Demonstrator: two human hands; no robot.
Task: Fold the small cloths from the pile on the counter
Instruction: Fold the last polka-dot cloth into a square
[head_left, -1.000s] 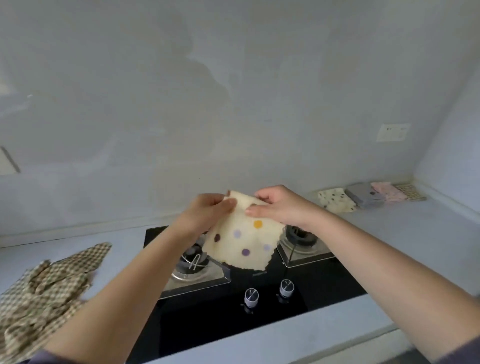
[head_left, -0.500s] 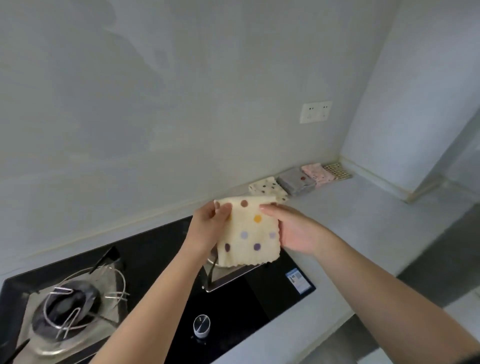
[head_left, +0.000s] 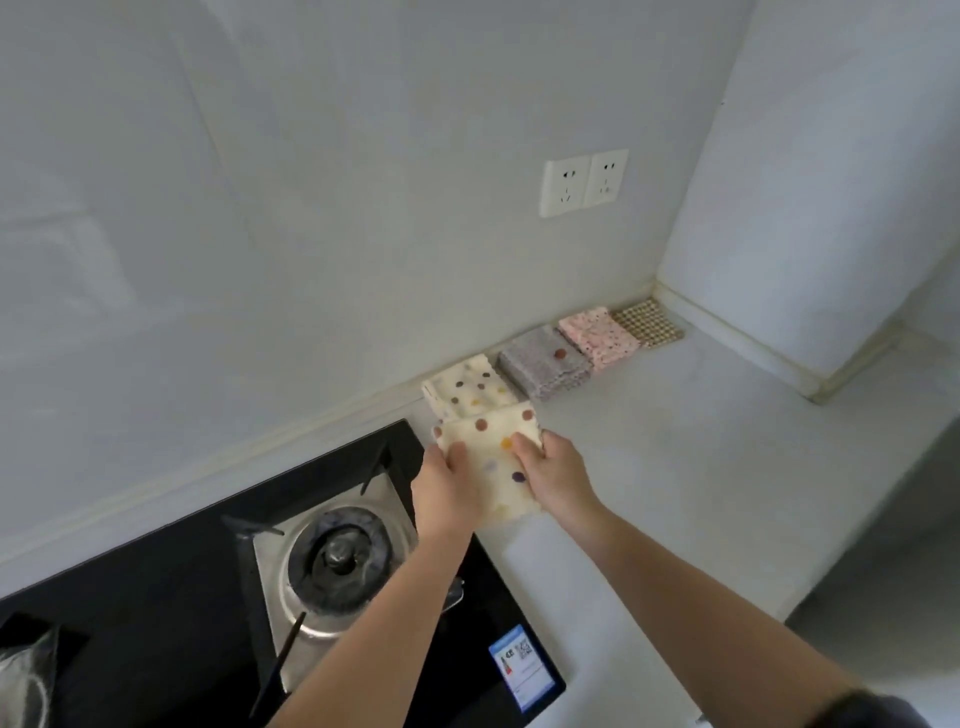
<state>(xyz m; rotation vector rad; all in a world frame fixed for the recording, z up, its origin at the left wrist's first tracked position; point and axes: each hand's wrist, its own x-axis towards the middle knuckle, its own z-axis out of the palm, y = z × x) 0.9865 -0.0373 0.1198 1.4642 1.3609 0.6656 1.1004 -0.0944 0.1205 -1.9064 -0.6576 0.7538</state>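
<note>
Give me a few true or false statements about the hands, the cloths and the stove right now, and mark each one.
1. The left hand and the right hand both hold the dotted cloth. True.
2. The dotted cloth is pink. False: it is cream with coloured dots.
3. Four folded piles lie along the wall: cream pile, grey pile, pink pile, checked pile. True.
4. The grey pile is nearest the corner. False: the checked pile is.
5. A pot stands on the burner. False: the burner is bare.

Hob (head_left: 145, 597) cut by left edge, sticker (head_left: 523, 667) print unreadable, dotted stack (head_left: 467, 387) partly behind held cloth (head_left: 496, 462)
</note>
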